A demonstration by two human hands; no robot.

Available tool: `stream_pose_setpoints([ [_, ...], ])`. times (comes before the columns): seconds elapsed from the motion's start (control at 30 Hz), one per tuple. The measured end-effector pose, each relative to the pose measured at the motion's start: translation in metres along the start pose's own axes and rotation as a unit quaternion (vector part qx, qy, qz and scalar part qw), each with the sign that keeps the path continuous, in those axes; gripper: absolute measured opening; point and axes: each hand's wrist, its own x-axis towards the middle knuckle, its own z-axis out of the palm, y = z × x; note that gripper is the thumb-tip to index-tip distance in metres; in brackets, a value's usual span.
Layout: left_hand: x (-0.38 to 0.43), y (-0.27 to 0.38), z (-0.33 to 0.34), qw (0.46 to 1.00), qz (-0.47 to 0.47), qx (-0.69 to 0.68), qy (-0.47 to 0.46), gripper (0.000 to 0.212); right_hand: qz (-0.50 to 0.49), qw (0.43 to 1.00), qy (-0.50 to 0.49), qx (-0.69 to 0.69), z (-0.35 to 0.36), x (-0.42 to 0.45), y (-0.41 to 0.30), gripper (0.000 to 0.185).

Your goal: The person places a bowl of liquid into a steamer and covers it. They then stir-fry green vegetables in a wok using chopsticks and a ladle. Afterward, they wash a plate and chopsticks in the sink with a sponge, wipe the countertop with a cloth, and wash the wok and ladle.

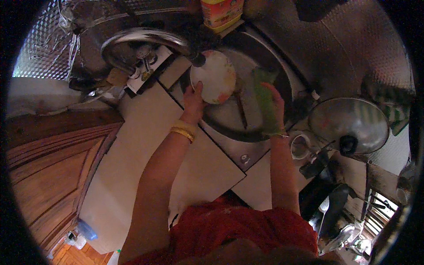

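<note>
A white plate or shallow bowl with a floral pattern (217, 78) is held at its near left edge by my left hand (193, 102). It is over the round metal sink (222, 121), right under the nozzle of the chrome faucet (165, 37). My right hand (279, 104) holds a green cloth or scouring pad (265, 99) at the sink's right side, apart from the plate. Blur hides its exact form. A thin brown utensil (241, 112) lies in the sink between my hands; its upper end is hard to make out.
Right of the sink are a metal lid with a black knob (347, 122) and a white cup (299, 146). A yellow and red container (222, 15) stands behind. Dark pans (334, 202) are at lower right, a wooden cabinet door (63, 169) at left.
</note>
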Motion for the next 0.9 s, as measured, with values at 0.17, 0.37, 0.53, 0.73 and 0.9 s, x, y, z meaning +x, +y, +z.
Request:
stream_pose_setpoints([
  [0.17, -0.007, 0.006, 0.015, 0.989, -0.016, 0.147, 0.023, 0.042, -0.170, 0.850, -0.132, -0.480, 0.079, 0.002, 0.007, 0.030],
  [0.37, -0.025, 0.029, 0.010, 0.990, -0.061, 0.131, 0.001, 0.044, -0.048, 0.848, -0.222, -0.478, 0.075, -0.004, 0.053, 0.032],
  [0.53, -0.021, 0.018, 0.004, 0.990, -0.051, 0.130, -0.007, 0.046, -0.073, 0.856, -0.239, -0.452, 0.059, -0.008, 0.046, 0.032],
  [0.73, -0.034, 0.019, 0.015, 0.991, -0.044, 0.125, -0.001, 0.049, -0.192, 0.852, -0.166, -0.457, 0.087, 0.041, 0.061, 0.033],
  [0.9, -0.028, 0.019, 0.023, 0.967, -0.028, 0.235, 0.099, 0.047, -0.125, 0.776, -0.165, -0.596, 0.056, 0.008, 0.076, 0.031],
])
